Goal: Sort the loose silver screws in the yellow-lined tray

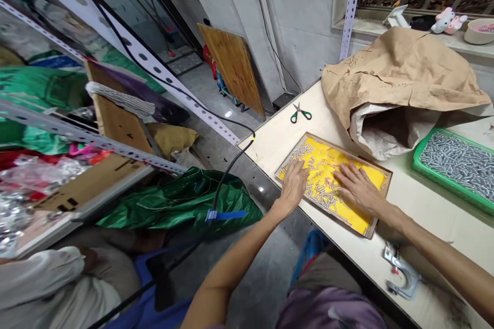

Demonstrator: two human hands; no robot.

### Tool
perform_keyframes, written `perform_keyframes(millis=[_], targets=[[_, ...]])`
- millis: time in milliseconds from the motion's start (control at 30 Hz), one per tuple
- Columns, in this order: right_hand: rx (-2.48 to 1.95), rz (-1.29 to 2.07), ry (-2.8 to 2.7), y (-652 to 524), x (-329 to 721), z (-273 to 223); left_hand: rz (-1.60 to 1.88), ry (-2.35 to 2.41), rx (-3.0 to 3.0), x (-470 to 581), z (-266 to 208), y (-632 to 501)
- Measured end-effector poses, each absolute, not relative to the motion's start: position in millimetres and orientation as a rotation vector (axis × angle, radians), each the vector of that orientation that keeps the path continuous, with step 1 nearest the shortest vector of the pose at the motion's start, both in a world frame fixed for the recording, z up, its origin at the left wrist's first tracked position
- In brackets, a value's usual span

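Observation:
A shallow tray with a yellow bottom lies on the pale table, close to its edge. Small silver metal pins, perhaps screws, are scattered over it, thickest along the left and near sides. My left hand rests at the tray's left side, fingers stretched out among the pins. Over the right half of the yellow surface my right hand lies flat with its fingers spread. Neither hand grips anything that I can see.
A green tub heaped with similar metal pieces stands at right, beside an open brown paper bag. Scissors lie behind the tray; a metal clamp-like tool lies in front. Another person sits at lower left. A black cable hangs across the left.

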State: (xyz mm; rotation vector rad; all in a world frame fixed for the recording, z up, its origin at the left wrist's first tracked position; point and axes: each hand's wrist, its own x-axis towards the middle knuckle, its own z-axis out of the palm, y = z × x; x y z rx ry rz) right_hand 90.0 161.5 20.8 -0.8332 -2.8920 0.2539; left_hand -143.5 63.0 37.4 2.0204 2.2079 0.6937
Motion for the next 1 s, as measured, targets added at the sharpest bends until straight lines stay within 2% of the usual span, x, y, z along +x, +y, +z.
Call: perform_keyframes(millis=[333, 600, 800, 1000], targets=[[-0.793, 0.434, -2.521, 159, 88, 38, 0.393, 2.214, 1.967, -116, 50, 78], [-0.781, 0.519, -2.567, 166, 53, 48, 0.808, 2.27, 1.905, -140, 44, 71], [-1.053, 0.771, -2.667, 183, -14, 65, 0.839, 2.351, 1.886, -150, 44, 70], [-1.183, 0.962, -2.524, 190, -56, 56, 0.974, 2.367, 1.825, -148, 45, 76]])
